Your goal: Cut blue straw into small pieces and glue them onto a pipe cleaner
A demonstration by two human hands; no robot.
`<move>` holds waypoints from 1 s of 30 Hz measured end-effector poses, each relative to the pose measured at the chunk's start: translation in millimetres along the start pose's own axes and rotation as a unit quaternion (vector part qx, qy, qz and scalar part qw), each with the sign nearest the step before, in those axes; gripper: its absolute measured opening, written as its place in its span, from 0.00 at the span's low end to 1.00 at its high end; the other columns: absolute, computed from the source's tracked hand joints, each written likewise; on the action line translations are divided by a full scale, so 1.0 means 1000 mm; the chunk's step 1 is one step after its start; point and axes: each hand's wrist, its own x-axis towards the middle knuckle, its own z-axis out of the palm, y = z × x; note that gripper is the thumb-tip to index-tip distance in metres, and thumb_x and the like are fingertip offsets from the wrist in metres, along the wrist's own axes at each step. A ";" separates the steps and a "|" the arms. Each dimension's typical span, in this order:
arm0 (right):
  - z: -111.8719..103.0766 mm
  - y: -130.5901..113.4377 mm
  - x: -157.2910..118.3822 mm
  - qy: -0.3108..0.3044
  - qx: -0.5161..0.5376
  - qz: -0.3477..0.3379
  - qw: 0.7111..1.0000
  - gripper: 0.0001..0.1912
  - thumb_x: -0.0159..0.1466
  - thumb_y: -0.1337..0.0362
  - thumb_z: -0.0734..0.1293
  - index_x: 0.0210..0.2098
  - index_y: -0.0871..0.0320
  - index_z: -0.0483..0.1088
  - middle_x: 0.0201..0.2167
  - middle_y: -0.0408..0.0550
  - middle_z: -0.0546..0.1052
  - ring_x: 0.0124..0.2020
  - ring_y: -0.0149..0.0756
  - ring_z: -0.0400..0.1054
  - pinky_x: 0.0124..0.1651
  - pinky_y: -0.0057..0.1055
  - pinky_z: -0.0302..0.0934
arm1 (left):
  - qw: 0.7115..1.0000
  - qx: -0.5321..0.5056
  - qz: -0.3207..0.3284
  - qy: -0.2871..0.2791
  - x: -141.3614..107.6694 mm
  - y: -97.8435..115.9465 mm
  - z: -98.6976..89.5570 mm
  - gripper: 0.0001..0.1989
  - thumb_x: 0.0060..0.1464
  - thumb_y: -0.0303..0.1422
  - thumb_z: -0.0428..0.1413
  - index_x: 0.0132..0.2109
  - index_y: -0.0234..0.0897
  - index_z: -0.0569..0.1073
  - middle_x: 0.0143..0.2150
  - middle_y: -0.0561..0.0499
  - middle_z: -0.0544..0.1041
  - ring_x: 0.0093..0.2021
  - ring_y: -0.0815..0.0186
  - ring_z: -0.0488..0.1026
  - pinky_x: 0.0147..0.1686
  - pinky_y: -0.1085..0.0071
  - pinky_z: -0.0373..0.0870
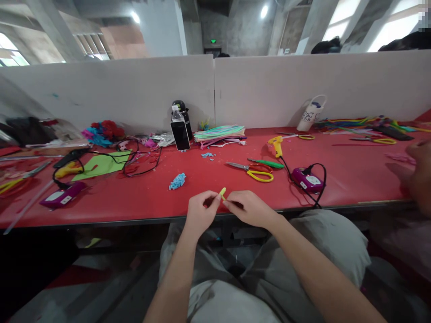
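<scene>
Just above the table's front edge, my left hand [203, 211] pinches a small yellow pipe cleaner [222, 192], its upper end curled into a thicker tip. My right hand [249, 207] meets it from the other side, with thumb and fingertips closed on its lower end. A cluster of short light-blue pieces [177, 181] lies on the red table to the left of my hands. Beyond my right hand are yellow-handled scissors [259, 175], with red-handled pliers [261, 168] and a green-handled tool [271, 163] beside them.
A bundle of pastel pipe cleaners [220, 134] lies near the partition, beside a propped phone [181, 136] and bottles. A yellow glue gun [275, 146] and a purple power box [307, 180] with a cord are at right. Another person's arm [422, 175] reaches in at far right.
</scene>
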 end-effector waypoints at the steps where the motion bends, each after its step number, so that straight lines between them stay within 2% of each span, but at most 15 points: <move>1: 0.001 0.000 -0.001 -0.009 -0.012 -0.012 1.000 0.14 0.69 0.62 0.58 0.27 0.58 0.65 0.25 0.43 0.69 0.27 0.30 0.59 0.33 0.28 0.50 | 0.998 0.051 0.027 -0.011 -0.001 0.001 0.000 0.08 0.56 0.32 0.54 0.32 0.35 0.76 0.28 0.51 0.76 0.28 0.69 0.70 0.30 0.74 0.63; 4: -0.002 0.002 -0.004 -0.020 -0.034 -0.024 0.999 0.13 0.68 0.62 0.59 0.28 0.58 0.66 0.27 0.45 0.72 0.28 0.31 0.61 0.33 0.28 0.50 | 0.985 0.135 0.079 -0.075 -0.003 0.006 0.000 0.08 0.54 0.25 0.52 0.29 0.35 0.74 0.27 0.52 0.74 0.28 0.69 0.67 0.30 0.73 0.61; 7: -0.009 0.002 -0.005 0.002 -0.024 -0.011 1.000 0.14 0.67 0.59 0.62 0.27 0.58 0.67 0.25 0.44 0.70 0.27 0.30 0.60 0.32 0.28 0.51 | 0.977 0.126 0.085 -0.152 -0.006 0.011 -0.001 0.09 0.56 0.26 0.52 0.28 0.35 0.73 0.25 0.53 0.71 0.27 0.69 0.65 0.30 0.74 0.60; 9: -0.015 0.002 -0.004 0.010 0.028 0.008 1.000 0.13 0.65 0.57 0.64 0.28 0.58 0.67 0.26 0.44 0.70 0.27 0.30 0.60 0.32 0.27 0.52 | 0.976 0.081 0.077 -0.187 -0.007 0.013 -0.003 0.10 0.57 0.29 0.52 0.29 0.35 0.74 0.25 0.52 0.72 0.27 0.69 0.66 0.30 0.74 0.61; 11: -0.019 0.003 -0.003 -0.011 0.117 0.038 0.992 0.14 0.63 0.54 0.66 0.30 0.58 0.68 0.25 0.43 0.70 0.26 0.29 0.60 0.30 0.27 0.53 | 0.976 0.012 0.061 -0.209 -0.009 0.014 -0.004 0.09 0.57 0.31 0.54 0.30 0.34 0.75 0.26 0.51 0.73 0.29 0.69 0.67 0.31 0.74 0.63; 14: -0.021 0.005 -0.001 -0.077 0.269 0.080 0.957 0.17 0.62 0.50 0.66 0.32 0.59 0.69 0.25 0.42 0.69 0.26 0.29 0.61 0.30 0.26 0.56 | 0.970 -0.107 0.029 -0.218 -0.011 0.015 -0.003 0.08 0.54 0.31 0.59 0.29 0.33 0.76 0.26 0.51 0.74 0.28 0.69 0.68 0.30 0.74 0.64; 17: -0.018 0.007 0.002 -0.103 0.349 0.112 0.925 0.19 0.62 0.48 0.66 0.30 0.60 0.69 0.23 0.40 0.68 0.24 0.27 0.58 0.27 0.25 0.53 | 0.962 -0.183 0.009 -0.202 -0.011 0.011 0.000 0.08 0.53 0.32 0.60 0.28 0.33 0.76 0.25 0.51 0.73 0.26 0.70 0.68 0.28 0.75 0.64; 19: -0.014 0.008 0.003 -0.086 0.360 0.123 0.921 0.20 0.63 0.48 0.65 0.29 0.60 0.68 0.21 0.38 0.65 0.22 0.25 0.54 0.25 0.25 0.49 | 0.963 -0.207 0.008 -0.171 -0.010 0.006 0.002 0.10 0.54 0.33 0.60 0.28 0.32 0.76 0.24 0.51 0.73 0.25 0.71 0.67 0.28 0.75 0.64; 22: -0.007 0.006 0.006 -0.031 0.337 0.120 0.933 0.20 0.65 0.49 0.63 0.27 0.59 0.65 0.19 0.36 0.60 0.21 0.25 0.51 0.24 0.25 0.46 | 0.973 -0.218 -0.004 -0.080 -0.006 -0.005 0.005 0.10 0.55 0.36 0.60 0.31 0.33 0.77 0.24 0.51 0.74 0.24 0.71 0.68 0.27 0.75 0.65; 25: -0.001 0.003 0.007 0.009 0.284 0.112 0.952 0.19 0.67 0.52 0.62 0.26 0.59 0.62 0.20 0.36 0.58 0.22 0.26 0.51 0.25 0.26 0.47 | 0.985 -0.171 -0.018 0.007 -0.002 -0.012 0.006 0.10 0.55 0.37 0.60 0.34 0.34 0.79 0.25 0.51 0.75 0.25 0.70 0.69 0.28 0.75 0.67; 27: 0.002 0.001 0.007 0.019 0.235 0.102 0.966 0.18 0.68 0.54 0.60 0.26 0.58 0.62 0.21 0.37 0.59 0.24 0.26 0.52 0.27 0.26 0.49 | 0.992 -0.123 -0.014 0.027 0.000 -0.012 0.006 0.10 0.55 0.37 0.59 0.35 0.34 0.79 0.27 0.50 0.77 0.28 0.68 0.72 0.30 0.74 0.69; 30: 0.005 0.000 0.005 0.025 0.143 0.074 0.987 0.14 0.69 0.58 0.59 0.28 0.58 0.63 0.24 0.39 0.64 0.26 0.28 0.56 0.29 0.26 0.51 | 0.999 -0.028 0.017 0.022 0.000 -0.008 0.004 0.10 0.57 0.36 0.57 0.37 0.35 0.79 0.33 0.48 0.80 0.33 0.65 0.75 0.34 0.72 0.70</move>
